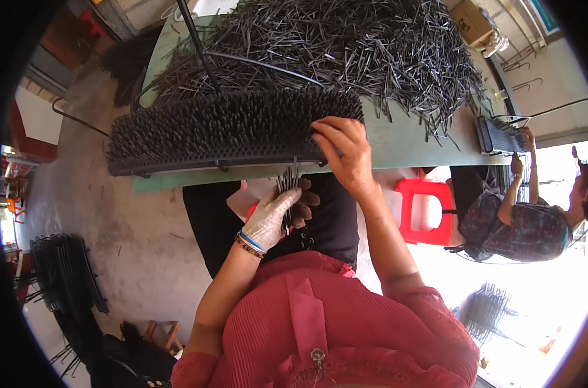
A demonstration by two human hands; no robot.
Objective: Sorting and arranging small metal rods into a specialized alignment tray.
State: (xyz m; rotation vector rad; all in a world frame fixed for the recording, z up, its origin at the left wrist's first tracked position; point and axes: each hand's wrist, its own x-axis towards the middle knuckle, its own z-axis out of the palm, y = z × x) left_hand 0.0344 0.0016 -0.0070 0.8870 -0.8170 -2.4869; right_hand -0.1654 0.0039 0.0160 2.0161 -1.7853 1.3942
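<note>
My left hand [274, 213], in a pale glove with dark fingertips, is closed around a bundle of thin dark strips [286, 184] that point upward, just in front of the table edge. Before me a long curved black rack [223, 126] rests at the table's near side, its holes filled with upright dark strips and a row of bare holes along the front rim. My bare right hand [346, 152] is over the rack's right end, thumb and fingers pinched together at the strips. What lies between those fingertips is too small to make out.
A large heap of loose dark strips [333, 52] covers the green table [410, 145]. Metal rods [200, 48] rise from the rack. At right, another person [520, 220] works at a similar rack [497, 136], near a red stool [407, 210]. Dark racks [61, 271] are stacked at left.
</note>
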